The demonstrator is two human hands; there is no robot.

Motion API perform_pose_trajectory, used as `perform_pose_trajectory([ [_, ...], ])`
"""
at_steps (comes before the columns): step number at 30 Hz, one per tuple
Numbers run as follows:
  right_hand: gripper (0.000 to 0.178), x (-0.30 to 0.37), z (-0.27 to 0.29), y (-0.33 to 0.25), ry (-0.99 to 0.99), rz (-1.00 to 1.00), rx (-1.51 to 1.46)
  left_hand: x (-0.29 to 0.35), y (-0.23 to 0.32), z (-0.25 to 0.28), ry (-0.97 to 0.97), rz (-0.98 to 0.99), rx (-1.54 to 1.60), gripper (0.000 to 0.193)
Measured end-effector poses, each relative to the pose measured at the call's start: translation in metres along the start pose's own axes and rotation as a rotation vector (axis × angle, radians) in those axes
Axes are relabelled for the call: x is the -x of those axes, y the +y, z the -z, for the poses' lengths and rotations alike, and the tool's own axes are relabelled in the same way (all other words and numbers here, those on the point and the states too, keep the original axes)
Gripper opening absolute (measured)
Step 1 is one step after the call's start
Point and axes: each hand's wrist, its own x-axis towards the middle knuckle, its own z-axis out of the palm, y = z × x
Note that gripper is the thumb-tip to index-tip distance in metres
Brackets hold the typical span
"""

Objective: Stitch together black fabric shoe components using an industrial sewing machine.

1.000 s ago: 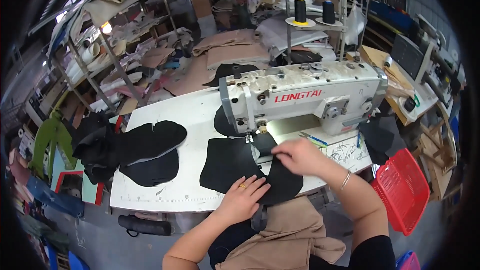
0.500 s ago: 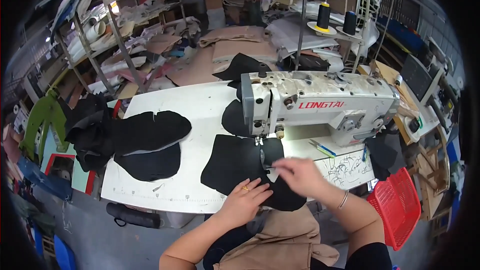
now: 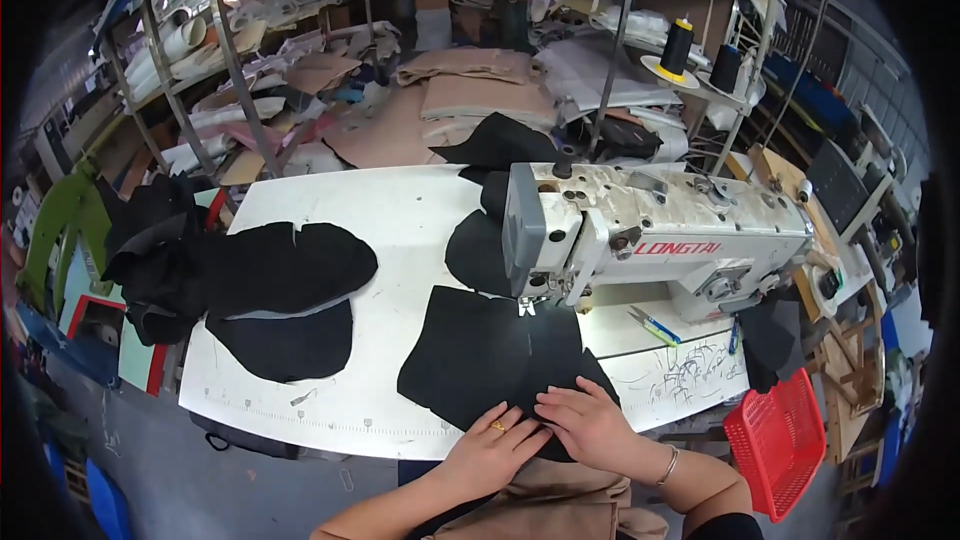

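We see the black fabric panel [image 3: 480, 355] spread on the white counter [image 3: 395, 215], in front of the person, its far edge at the presser foot [image 3: 527, 307] of a sewing machine [image 3: 665, 230]. A short, faint line runs down the cloth from the foot. On the panel's near part rest both hands, their fingertips almost meeting. The left hand [image 3: 493, 453], wearing a ring, lies with its fingers extended—an unclosed grip. The right hand [image 3: 595, 430], a bracelet at its wrist, bends its fingers onto the cloth; we cannot tell whether its grip pinches any of it. To the right we note snips [image 3: 655, 327] and scattered thread ends [image 3: 690, 372]; to the left, flat black pieces [image 3: 290, 265] beside a crumpled dark pile [image 3: 155, 265]. Farther out stand a red basket [image 3: 778, 445]—below the counter's right end—and, behind the machine, a black thread spool [image 3: 677, 50].
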Motion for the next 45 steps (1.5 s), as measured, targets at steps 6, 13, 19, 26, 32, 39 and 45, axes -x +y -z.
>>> perform_pose_trajectory([
  [6,0.026,-0.009,0.002,0.005,-0.008,0.01,0.012,-0.009,-0.005,0.004,0.027,0.028,0.031,0.039],
  [13,0.023,-0.016,-0.001,0.017,0.032,0.032,0.035,-0.018,-0.013,0.007,-0.069,0.03,0.045,0.042],
  [19,0.023,-0.025,0.0,0.024,0.034,0.022,0.088,-0.026,-0.021,0.007,-0.129,0.025,0.108,0.041],
  [26,0.023,-0.036,0.013,0.014,0.03,0.031,0.088,-0.033,-0.003,-0.007,-0.027,0.064,-0.098,0.04],
  [32,0.018,-0.053,0.032,0.033,0.153,-0.119,-0.208,-0.03,-0.004,-0.001,0.12,0.136,0.013,0.033],
  [39,0.02,-0.031,0.003,0.027,-0.007,0.083,0.044,-0.02,0.0,0.001,-0.056,0.104,-0.093,0.036],
  [45,0.023,-0.036,0.001,0.031,-0.044,0.078,0.066,-0.016,-0.014,-0.005,-0.039,0.103,-0.042,0.031],
])
